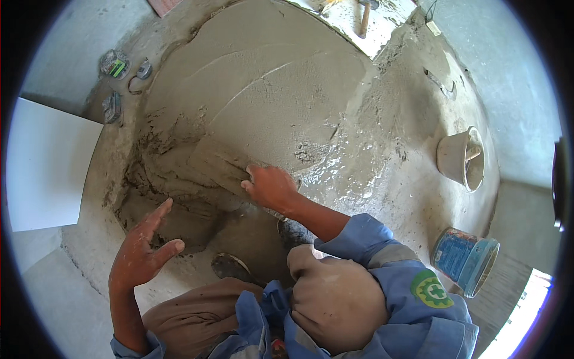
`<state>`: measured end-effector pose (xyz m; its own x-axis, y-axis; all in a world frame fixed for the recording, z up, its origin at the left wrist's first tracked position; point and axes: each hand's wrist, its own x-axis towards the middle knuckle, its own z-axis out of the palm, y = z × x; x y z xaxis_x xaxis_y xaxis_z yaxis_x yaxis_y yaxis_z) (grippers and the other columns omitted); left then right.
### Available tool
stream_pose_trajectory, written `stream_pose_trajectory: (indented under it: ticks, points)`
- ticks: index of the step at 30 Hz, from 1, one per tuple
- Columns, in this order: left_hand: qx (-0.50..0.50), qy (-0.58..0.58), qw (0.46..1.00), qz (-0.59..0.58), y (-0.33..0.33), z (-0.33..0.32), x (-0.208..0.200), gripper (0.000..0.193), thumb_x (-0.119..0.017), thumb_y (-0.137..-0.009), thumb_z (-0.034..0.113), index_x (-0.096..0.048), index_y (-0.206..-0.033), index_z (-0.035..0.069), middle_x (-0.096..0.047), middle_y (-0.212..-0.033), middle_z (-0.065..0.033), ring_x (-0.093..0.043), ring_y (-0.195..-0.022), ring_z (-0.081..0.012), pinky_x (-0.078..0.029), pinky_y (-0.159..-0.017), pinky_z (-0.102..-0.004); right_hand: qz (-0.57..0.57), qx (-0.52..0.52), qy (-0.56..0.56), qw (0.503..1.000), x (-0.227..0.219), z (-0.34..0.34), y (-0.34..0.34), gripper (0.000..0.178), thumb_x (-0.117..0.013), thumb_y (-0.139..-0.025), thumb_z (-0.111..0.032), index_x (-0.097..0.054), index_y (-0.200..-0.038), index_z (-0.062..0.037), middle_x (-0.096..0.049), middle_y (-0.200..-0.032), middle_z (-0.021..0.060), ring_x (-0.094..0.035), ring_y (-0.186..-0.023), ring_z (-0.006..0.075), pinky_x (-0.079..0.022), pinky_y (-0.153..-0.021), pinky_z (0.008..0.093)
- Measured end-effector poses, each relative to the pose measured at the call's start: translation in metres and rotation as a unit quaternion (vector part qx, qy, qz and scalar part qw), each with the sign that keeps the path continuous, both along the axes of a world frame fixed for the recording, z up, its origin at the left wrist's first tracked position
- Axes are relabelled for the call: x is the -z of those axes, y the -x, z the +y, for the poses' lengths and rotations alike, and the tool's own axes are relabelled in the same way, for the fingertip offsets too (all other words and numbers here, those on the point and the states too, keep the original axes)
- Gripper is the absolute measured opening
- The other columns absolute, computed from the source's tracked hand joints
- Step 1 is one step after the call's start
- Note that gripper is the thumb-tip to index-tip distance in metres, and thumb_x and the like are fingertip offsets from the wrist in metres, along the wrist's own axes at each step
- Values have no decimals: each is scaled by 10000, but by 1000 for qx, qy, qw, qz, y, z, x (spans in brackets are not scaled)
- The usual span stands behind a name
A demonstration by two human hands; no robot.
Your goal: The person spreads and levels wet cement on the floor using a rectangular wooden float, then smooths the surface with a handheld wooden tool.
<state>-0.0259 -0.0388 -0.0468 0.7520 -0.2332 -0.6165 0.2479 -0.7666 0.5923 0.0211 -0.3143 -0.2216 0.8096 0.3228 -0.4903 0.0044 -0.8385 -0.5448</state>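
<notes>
Wet grey mortar (pixel 269 107) covers much of the floor before me, smooth at the far side and heaped and rough at the near left. My right hand (pixel 270 190) is closed around the near end of a flat, mortar-coated float (pixel 220 163), which lies against the mortar. Mortar hides most of the float's outline and its handle. Above the rough heap's near edge, my left hand (pixel 143 251) is held open, thumb apart from the fingers, with nothing in it. A dark boot (pixel 230 266) shows between my hands, below the mortar.
At right, a pale bucket (pixel 454 158) and a blue bucket (pixel 457 257) lie tilted. A hammer (pixel 365 21) rests on a white board (pixel 341 15) at the far edge. A white panel (pixel 48 164) stands left; a tape measure (pixel 144 69) lies near the wall.
</notes>
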Motion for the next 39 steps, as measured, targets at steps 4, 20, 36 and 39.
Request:
stream_pose_trajectory:
  ticks: [4,20,36,39]
  points:
    - [-9,17,1000,0,-3,-4,0,790,-750,-875,348,-398,-1519,55,-495,-1480,-207,-498,-1349,-334,-420,-1099,-436,-28,14,48,998,22,-38,9,339,-569,-972,-358,-532,-1153,-73,-707,-958,219,-689,-897,446,-541,-796,552]
    - [-36,-21,999,-15,18,11,-5,819,-771,-857,339,-386,-1525,61,-515,-1457,-225,-592,-1233,-360,-466,-1031,-445,-156,263,244,920,36,-186,-74,498,-632,-902,-485,-623,-1223,-104,-722,-1003,223,-698,-966,410,-542,-852,525]
    - [-16,-38,999,-4,5,17,4,829,-752,-871,443,-401,-1516,59,-512,-1445,-260,-574,-1259,-384,-458,-1042,-445,-64,88,39,993,36,-40,-86,448,-628,-917,-448,-645,-1161,-73,-701,-1063,209,-680,-1016,382,-540,-886,505]
    - [-19,-30,999,-1,8,22,7,842,-749,-870,455,-398,-1513,41,-512,-1445,-259,-572,-1262,-385,-457,-1044,-443,-55,-33,16,998,32,-18,-52,454,-589,-951,-439,-621,-1253,-101,-705,-1062,222,-681,-1016,402,-533,-896,522]
